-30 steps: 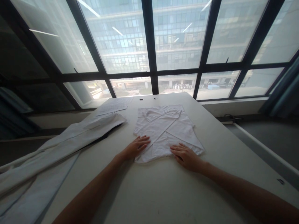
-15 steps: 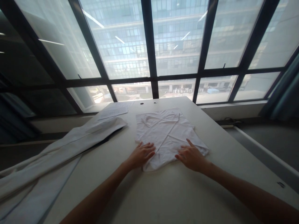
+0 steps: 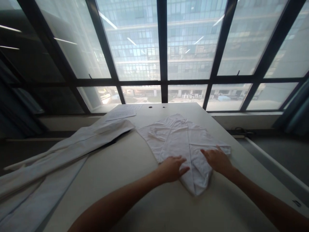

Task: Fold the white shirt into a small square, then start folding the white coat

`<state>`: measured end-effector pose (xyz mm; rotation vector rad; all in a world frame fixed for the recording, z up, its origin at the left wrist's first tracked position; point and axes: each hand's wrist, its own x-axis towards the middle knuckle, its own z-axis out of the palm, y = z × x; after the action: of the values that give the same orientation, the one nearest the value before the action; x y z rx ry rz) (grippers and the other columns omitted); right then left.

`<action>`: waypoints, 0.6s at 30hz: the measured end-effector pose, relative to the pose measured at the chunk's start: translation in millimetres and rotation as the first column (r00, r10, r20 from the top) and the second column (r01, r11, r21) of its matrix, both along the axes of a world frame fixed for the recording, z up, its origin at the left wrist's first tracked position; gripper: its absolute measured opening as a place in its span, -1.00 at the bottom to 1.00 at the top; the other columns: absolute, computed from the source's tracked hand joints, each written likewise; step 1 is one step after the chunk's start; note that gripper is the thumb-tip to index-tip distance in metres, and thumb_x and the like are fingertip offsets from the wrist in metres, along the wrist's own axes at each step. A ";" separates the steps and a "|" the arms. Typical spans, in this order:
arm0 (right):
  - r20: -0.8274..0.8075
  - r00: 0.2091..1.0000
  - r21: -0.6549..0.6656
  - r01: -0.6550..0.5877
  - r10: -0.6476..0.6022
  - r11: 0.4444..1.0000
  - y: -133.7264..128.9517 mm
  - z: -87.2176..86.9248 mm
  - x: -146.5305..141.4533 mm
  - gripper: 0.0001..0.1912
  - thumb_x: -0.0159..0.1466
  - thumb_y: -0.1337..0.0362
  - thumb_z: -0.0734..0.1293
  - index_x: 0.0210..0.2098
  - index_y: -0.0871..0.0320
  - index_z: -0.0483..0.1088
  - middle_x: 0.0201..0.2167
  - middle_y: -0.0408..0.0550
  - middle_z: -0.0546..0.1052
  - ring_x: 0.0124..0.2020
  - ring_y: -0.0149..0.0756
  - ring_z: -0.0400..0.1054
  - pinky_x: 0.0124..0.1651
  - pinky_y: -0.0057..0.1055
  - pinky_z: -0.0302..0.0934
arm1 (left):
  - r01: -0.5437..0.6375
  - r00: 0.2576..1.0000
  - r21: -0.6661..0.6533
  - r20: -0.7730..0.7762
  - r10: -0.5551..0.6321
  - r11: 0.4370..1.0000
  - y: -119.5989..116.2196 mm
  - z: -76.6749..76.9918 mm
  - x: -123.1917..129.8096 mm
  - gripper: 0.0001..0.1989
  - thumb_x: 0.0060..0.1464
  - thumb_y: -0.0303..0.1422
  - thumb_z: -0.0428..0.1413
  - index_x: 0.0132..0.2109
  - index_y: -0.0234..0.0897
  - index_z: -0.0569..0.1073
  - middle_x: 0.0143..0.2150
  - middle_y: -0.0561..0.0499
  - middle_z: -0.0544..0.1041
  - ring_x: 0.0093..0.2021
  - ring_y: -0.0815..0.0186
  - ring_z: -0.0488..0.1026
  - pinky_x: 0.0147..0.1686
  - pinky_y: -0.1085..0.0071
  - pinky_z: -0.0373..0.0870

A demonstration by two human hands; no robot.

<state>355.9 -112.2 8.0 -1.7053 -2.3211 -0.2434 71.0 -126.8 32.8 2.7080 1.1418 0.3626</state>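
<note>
A white cloth garment (image 3: 177, 138), creased and folded over itself, lies on the white table (image 3: 120, 167) in front of me. One corner of it points toward me. My left hand (image 3: 172, 169) rests at the garment's near left edge, fingers stretched out over the cloth and thumb apart. On the right side, my right hand (image 3: 217, 159) is over the cloth with its fingers spread. Neither hand has fabric visibly pinched in it. Whether the right palm presses on the cloth or hovers just above it, I cannot tell.
More white fabric (image 3: 96, 137) lies in a long heap along the table's left side. Behind it is a flat white sheet (image 3: 123, 112). Two small dark holes, one a cable hole (image 3: 150, 107), are near the far edge. Large windows (image 3: 140, 42) stand beyond the table.
The garment has turned on the table, its near corner now pointing at me and its right part farther right. Both hands have moved to the right with it. The view has shifted slightly.
</note>
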 end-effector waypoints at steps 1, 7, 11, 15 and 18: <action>-0.036 0.998 0.005 0.048 -0.048 0.999 -1.8 -3.7 -1.2 -0.37 0.49 0.03 -0.07 -0.07 0.15 0.57 -0.37 0.16 0.62 -0.25 -0.07 0.51 0.32 0.16 -0.01 | -0.056 0.998 0.009 0.022 0.055 0.998 18.5 3.9 -5.1 -0.47 0.36 0.01 -0.14 0.24 -0.12 0.43 0.24 -0.11 0.48 0.15 0.08 0.49 0.14 0.13 0.39; -0.121 0.965 0.033 0.239 -0.233 0.971 -28.5 -41.9 -23.0 -0.40 0.42 0.07 0.09 0.29 0.30 0.30 0.34 0.34 0.26 0.39 0.24 0.03 0.32 0.24 -0.02 | -0.334 0.939 0.136 -0.039 0.342 0.933 150.6 11.4 -82.9 -0.52 0.37 -0.19 -0.11 0.35 -0.16 0.31 0.42 -0.12 0.24 0.43 0.04 0.12 0.36 -0.11 0.01; -0.096 0.964 0.036 0.252 -0.248 0.967 -43.7 -62.8 -31.4 -0.41 0.39 0.05 0.15 0.33 0.15 0.26 0.38 0.26 0.21 0.42 0.27 -0.06 0.29 0.34 -0.06 | -0.336 0.928 0.037 -0.160 0.337 0.941 192.2 -9.3 -130.7 -0.48 0.40 -0.10 -0.18 0.41 -0.05 0.20 0.48 -0.06 0.12 0.47 0.03 0.00 0.33 -0.16 -0.01; -0.099 0.972 0.041 0.216 -0.211 0.976 -46.1 -67.5 -26.1 -0.43 0.40 0.05 0.14 0.35 0.05 0.22 0.38 0.23 0.22 0.42 0.20 -0.01 0.28 0.32 -0.02 | -0.331 0.927 0.024 -0.176 0.330 0.943 199.1 -31.4 -148.2 -0.44 0.39 -0.05 -0.22 0.43 -0.04 0.17 0.51 -0.03 0.03 0.49 0.07 -0.07 0.37 -0.05 -0.06; -0.089 0.981 0.039 0.178 -0.174 0.983 -44.0 -64.6 -19.7 -0.42 0.41 0.06 0.14 0.37 0.05 0.20 0.40 0.22 0.20 0.41 0.17 0.01 0.28 0.29 0.00 | -0.353 0.919 0.017 -0.181 0.350 0.936 196.3 -36.9 -150.0 -0.40 0.37 0.01 -0.23 0.45 -0.03 0.13 0.52 -0.02 -0.02 0.50 0.03 -0.11 0.38 -0.05 -0.10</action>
<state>336.1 -156.1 -56.6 -1.8615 -2.0899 -0.2506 -79.1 69.5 -4.1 2.5567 1.6826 0.1522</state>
